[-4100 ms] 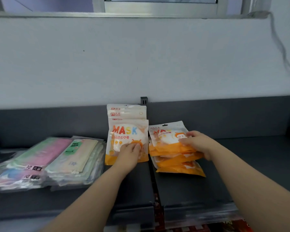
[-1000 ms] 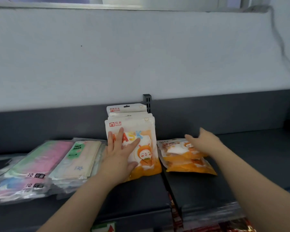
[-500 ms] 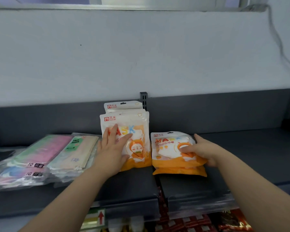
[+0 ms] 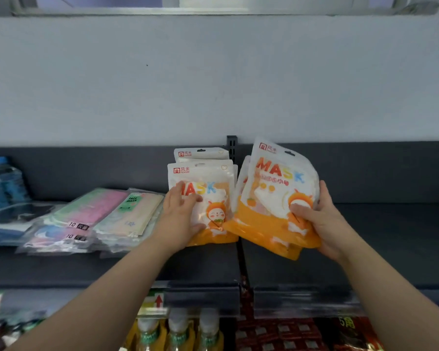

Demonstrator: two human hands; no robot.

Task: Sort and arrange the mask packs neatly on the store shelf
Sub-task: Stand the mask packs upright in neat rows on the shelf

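Observation:
A row of white-and-orange mask packs [image 4: 213, 183] stands upright against the dark shelf's back wall [image 4: 365, 168]. My left hand [image 4: 181, 219] lies flat against the front pack, fingers spread, steadying it. My right hand [image 4: 319, 221] grips a small stack of the same orange mask packs [image 4: 274, 198], lifted off the shelf and tilted upright just right of the standing row. Thumb is on the front, fingers behind.
Pastel flat mask packs [image 4: 99, 219] lie piled on the shelf [image 4: 200, 264] to the left. Blue water bottles [image 4: 0, 186] stand at the far left. Below the shelf edge are bottles [image 4: 178, 330] and red packets [image 4: 289, 333]. A vertical shelf divider [image 4: 240, 252] runs between both stacks.
My right hand has gripped the orange packs that lay flat on the shelf and raised them upright. My left hand stays pressed on the standing packs.

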